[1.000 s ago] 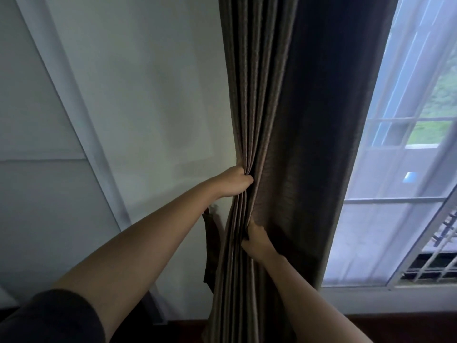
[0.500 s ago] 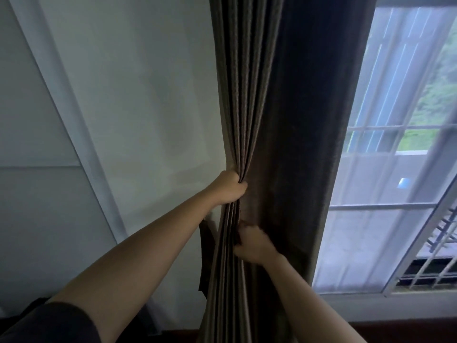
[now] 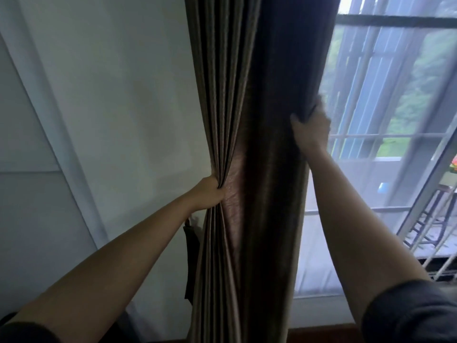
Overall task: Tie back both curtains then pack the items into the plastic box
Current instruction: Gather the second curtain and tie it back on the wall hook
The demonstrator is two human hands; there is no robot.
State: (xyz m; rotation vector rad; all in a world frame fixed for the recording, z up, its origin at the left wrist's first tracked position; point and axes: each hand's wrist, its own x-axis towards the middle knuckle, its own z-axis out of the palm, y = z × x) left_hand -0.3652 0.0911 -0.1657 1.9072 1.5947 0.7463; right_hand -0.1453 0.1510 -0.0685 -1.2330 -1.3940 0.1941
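The left hand (image 3: 209, 191) is clamping its curled fingers around the gathered pleats of the dark brown curtain (image 3: 272, 107), bunching them at the curtain's wall-side edge. The right hand (image 3: 311, 128) is reaching higher and pinching the curtain's window-side edge between thumb and fingers. The cloth is hanging between the two hands. A dark strap (image 3: 190, 256) is dangling just below the left hand, against the white wall (image 3: 111, 95). The window (image 3: 395, 107) is showing beyond the right hand.

Dim interior, daylight from the window (image 3: 395, 120) at right, wide-angle bending, blurred right hand (image 3: 312, 127).
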